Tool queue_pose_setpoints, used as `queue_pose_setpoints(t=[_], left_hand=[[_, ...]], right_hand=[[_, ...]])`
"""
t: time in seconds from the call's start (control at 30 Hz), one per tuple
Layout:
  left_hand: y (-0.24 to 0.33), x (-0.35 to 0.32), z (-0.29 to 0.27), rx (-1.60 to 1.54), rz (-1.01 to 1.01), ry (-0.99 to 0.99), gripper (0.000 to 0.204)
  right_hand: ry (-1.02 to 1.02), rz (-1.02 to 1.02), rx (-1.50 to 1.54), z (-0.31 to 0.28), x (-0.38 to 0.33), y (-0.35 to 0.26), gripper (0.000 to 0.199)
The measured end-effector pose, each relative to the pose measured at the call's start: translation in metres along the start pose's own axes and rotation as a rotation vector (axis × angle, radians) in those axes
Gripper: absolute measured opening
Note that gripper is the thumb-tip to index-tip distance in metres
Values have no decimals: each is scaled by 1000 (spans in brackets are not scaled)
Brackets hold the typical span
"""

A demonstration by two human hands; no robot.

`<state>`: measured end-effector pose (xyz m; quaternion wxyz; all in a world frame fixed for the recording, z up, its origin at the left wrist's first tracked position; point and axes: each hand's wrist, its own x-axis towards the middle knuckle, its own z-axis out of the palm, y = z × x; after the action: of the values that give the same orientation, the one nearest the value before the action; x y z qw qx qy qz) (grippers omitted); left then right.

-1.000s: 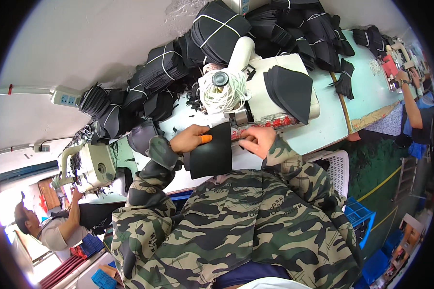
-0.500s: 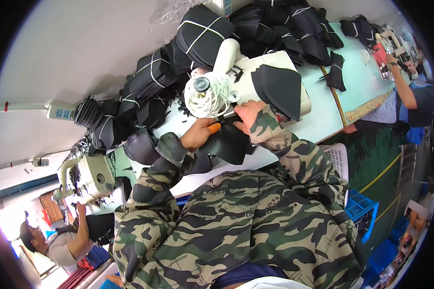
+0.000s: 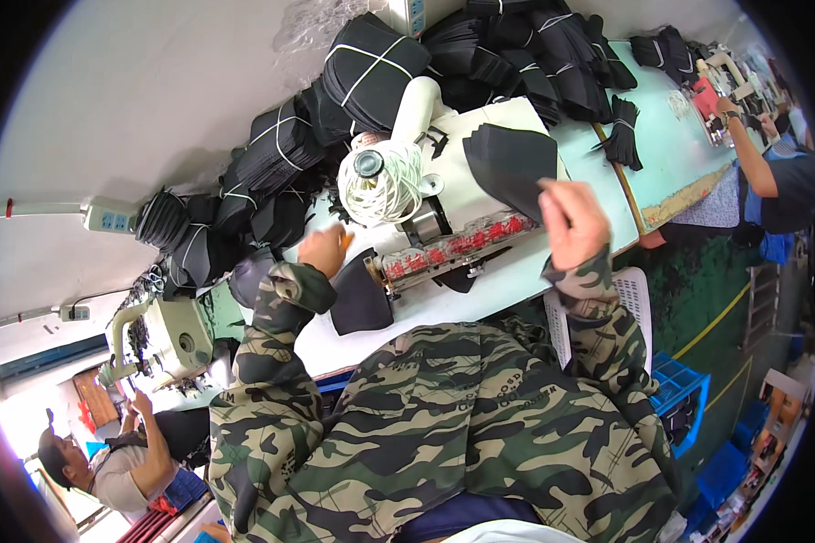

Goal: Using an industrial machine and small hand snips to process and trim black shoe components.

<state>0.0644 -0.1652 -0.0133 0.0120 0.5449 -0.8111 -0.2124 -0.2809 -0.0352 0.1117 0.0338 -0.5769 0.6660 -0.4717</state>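
Blurred by motion, my left hand (image 3: 324,251) is at the left end of a sewing machine (image 3: 498,115), an orange cover on one finger. Its grip cannot be made out. Just below it a curved black piece (image 3: 362,297) lies on the white table by the machine's end. My right hand (image 3: 575,226) is raised at the machine's right side, fingers bent and a little apart. Its fingertips are at the lower edge of a fanned stack of black pieces (image 3: 513,163) on the machine; whether they grip one cannot be told. A coil of white cord (image 3: 380,185) sits beside the machine.
Tied black bundles (image 3: 376,68) are heaped along the wall. A white plastic basket (image 3: 632,303) and a blue crate (image 3: 677,389) stand at the right. Another sewing machine (image 3: 174,335) and a person (image 3: 118,462) are at the left; another person (image 3: 779,181) works far right.
My hands have moved apart from the black piece at the machine's front, left hand leftward, right hand rightward to the stack. The machine's red-marked front is now uncovered.
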Motion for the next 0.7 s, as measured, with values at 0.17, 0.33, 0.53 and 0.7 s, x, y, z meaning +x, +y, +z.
queue_pose_setpoints(t=[0.17, 0.33, 0.53, 0.7], left_hand=[[-4, -34, 12, 354, -18, -394, 30], [-1, -40, -11, 20, 79, -506, 27], [59, -32, -58, -751, 152, -803, 21], [43, -26, -45, -757, 24, -688, 24]], right_hand=[[-340, -66, -258, 27, -13, 41, 18], [-712, 282, 348, 58, -51, -4, 22], [-1015, 331, 401, 79, -63, -8, 40], [-904, 386, 386, 77, -43, -13, 28]])
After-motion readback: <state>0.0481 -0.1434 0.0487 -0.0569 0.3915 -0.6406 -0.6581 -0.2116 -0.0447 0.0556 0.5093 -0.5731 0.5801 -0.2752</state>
